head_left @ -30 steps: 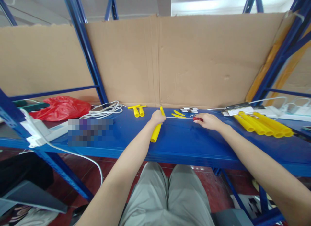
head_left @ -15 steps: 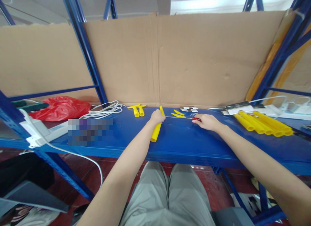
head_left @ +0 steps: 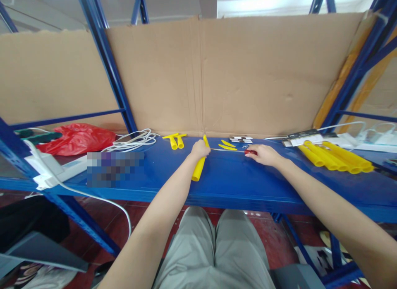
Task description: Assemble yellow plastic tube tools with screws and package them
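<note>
My left hand [head_left: 200, 150] is closed around a yellow tube [head_left: 199, 169], which rests on the blue shelf with its open end toward me. A yellow piece shows at the tube's far end, past my fingers. My right hand [head_left: 264, 155] grips the red handle of a screwdriver [head_left: 228, 150]. Its thin shaft points left and its tip is at the tube beside my left hand, where the contact is hidden. Behind the shaft lie curved yellow strips [head_left: 227, 146] and some tiny pieces [head_left: 245, 147], too small to name.
Two yellow T-shaped pieces [head_left: 177, 141] are left of my hands. Several yellow tubes [head_left: 336, 158] lie at the right. A small white-and-brown stack [head_left: 241, 139] sits at the back. White cable [head_left: 139, 138], a red plastic bag [head_left: 80, 138] and a power strip [head_left: 58, 169] occupy the left. Cardboard [head_left: 248, 73] stands behind.
Almost nothing differs. Both hands keep their hold on the tube and the screwdriver, and the view has shifted very slightly.
</note>
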